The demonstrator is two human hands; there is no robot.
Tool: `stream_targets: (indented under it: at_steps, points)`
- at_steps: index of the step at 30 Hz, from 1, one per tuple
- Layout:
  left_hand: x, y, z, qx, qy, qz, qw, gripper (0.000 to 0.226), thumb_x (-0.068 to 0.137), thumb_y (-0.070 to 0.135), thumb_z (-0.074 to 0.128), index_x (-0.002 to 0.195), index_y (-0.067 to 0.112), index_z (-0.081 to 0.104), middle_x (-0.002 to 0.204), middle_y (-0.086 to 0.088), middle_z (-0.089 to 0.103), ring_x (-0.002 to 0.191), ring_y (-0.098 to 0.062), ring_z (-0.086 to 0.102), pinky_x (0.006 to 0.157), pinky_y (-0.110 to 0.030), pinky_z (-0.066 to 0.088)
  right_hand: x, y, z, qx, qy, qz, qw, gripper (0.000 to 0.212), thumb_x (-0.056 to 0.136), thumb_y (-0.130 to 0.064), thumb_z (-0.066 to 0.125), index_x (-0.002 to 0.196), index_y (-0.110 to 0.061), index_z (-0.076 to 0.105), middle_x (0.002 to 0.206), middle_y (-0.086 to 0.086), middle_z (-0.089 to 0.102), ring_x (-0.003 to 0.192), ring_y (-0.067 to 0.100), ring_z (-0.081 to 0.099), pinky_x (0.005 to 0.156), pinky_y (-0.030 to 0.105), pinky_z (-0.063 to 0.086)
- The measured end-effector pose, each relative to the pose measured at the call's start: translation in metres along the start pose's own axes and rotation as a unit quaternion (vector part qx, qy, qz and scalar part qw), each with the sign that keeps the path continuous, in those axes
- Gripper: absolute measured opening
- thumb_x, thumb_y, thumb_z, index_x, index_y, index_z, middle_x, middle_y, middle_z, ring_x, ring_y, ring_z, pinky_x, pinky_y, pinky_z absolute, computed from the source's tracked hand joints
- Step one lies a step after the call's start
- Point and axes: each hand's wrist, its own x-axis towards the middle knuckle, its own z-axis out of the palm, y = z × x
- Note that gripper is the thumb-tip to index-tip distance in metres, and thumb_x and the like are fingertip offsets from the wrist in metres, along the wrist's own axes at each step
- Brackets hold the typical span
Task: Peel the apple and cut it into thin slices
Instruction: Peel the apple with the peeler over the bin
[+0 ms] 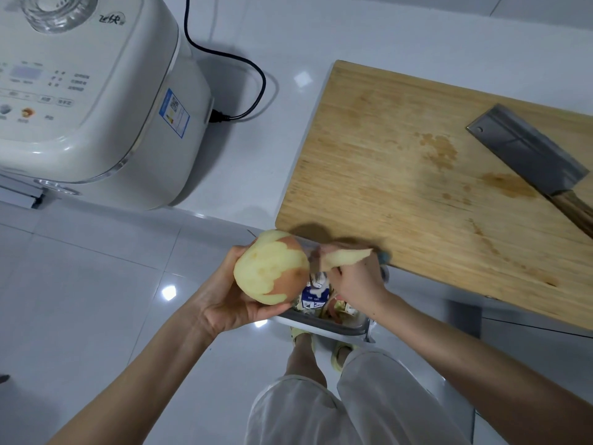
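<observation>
A home kitchen.
A cream plastic cooker (96,101) with buttons sits on the shiny white counter (256,175), and a black power cord (253,72) is plugged into its side. Near it lies a big wooden cutting board (401,175) with a steel cleaver (529,155) on it. Below, a small grey-rimmed rubbish bin (333,327) stands on the pale tiled floor (80,300).

**Legible text: 1 logo only**

On the white cooker (96,149) lid, upper right, a brush-style Chinese logo (111,19) was seen, approx. "飞快". Control panel (48,88) captions & display were found too small/blurred to be read. A blue sticker (175,112) w/ QR code was noted on the cooker's side; its text was not legible. Blue print on a carton (313,295) in the bin (324,324) was likewise unreadable.
</observation>
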Motion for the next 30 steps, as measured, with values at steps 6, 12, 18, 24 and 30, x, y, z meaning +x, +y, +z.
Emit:
stream_targets:
  at_steps: [6,12,18,24,30]
  points:
    - [0.001,0.009,0.007,-0.003,-0.02,0.022,1.0,0.082,0.024,0.024,0.092,0.1,0.004,0.069,0.096,-0.024,0.069,0.082,-0.042,0.068,0.055,-0.049,0.057,-0.004,0.005,0.015,-0.191,-0.146,0.113,0.964,0.027,0.088,-0.014,0.046,0.062,-0.016,0.05,0.052,-0.006,0.044,0.056,0.015,0.048,0.044,0.025,0.022]
    - [0.002,0.011,0.002,0.039,0.046,0.029,0.998,0.07,0.059,0.033,0.081,0.122,0.012,0.058,0.114,-0.022,0.062,0.092,-0.04,0.067,0.059,-0.046,0.057,0.009,0.009,0.006,-0.146,-0.409,0.28,0.856,0.035,0.093,-0.019,0.045,0.059,-0.013,0.046,0.032,-0.002,0.05,0.031,0.008,0.042,0.038,0.018,0.033]
    - [0.001,0.013,0.001,0.074,0.04,0.025,0.996,0.082,0.055,0.04,0.082,0.128,0.016,0.054,0.11,-0.021,0.065,0.092,-0.039,0.067,0.059,-0.045,0.057,0.015,0.0,-0.005,-0.232,-0.435,0.258,0.831,0.03,0.093,-0.014,0.04,0.115,-0.004,0.057,0.042,0.0,0.057,0.042,0.008,0.057,0.046,0.021,0.043]
    - [0.003,0.01,-0.006,0.059,0.043,0.028,0.997,0.08,0.056,0.036,0.08,0.127,0.014,0.053,0.104,-0.022,0.066,0.086,-0.039,0.068,0.061,-0.048,0.057,0.012,-0.009,-0.029,0.006,-0.213,0.161,0.964,0.036,0.098,-0.033,0.039,0.072,-0.017,0.057,0.057,-0.002,0.05,0.051,0.016,0.047,0.049,0.027,0.034]
    - [0.005,0.008,-0.005,0.081,0.019,0.032,0.996,0.058,0.066,0.037,0.07,0.118,0.016,0.058,0.105,-0.021,0.065,0.089,-0.038,0.066,0.069,-0.047,0.056,0.015,-0.048,-0.031,-0.031,0.046,-0.104,0.993,0.031,0.092,-0.035,0.046,0.077,-0.018,0.067,0.051,-0.006,0.057,0.046,0.01,0.052,0.046,0.026,0.04]
